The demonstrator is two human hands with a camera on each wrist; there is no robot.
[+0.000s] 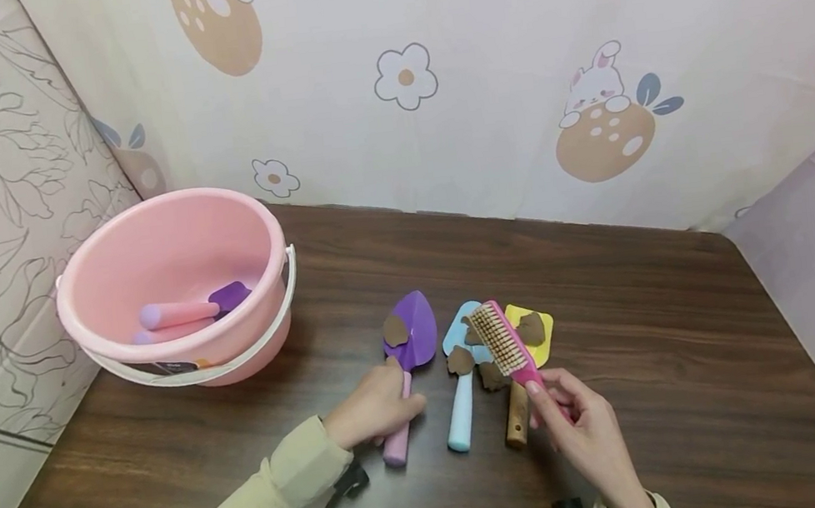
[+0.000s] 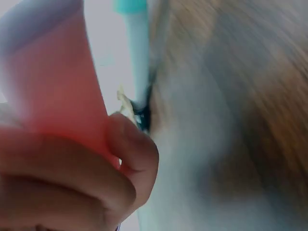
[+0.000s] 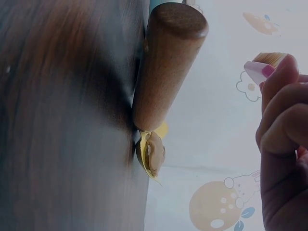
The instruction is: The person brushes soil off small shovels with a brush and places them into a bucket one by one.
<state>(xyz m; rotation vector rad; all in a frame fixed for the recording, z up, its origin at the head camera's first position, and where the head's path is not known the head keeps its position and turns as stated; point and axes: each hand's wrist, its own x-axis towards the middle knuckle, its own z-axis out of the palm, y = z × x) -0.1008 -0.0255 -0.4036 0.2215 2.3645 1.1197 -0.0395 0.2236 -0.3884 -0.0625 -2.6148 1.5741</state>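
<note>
My left hand (image 1: 374,407) grips the pink-lilac handle (image 2: 57,91) of a purple hand trowel (image 1: 422,328), whose blade carries a brown clump (image 1: 395,331). My right hand (image 1: 586,428) holds a pink brush (image 1: 502,339) by its handle, the pale bristles facing up and left. In the head view the brush overlaps part of a light-blue shovel (image 1: 461,415) and a yellow shovel (image 1: 543,349). Both shovels lie on the table with brown clumps on them. The yellow one's wooden handle (image 3: 171,67) looms close in the right wrist view.
A pink bucket (image 1: 269,337) with a white handle stands at the left of the dark wooden table (image 1: 647,302). Inside it lie tools with pink and lilac handles (image 1: 176,313) and a purple blade (image 1: 231,295). A patterned curtain (image 1: 487,153) hangs behind the table.
</note>
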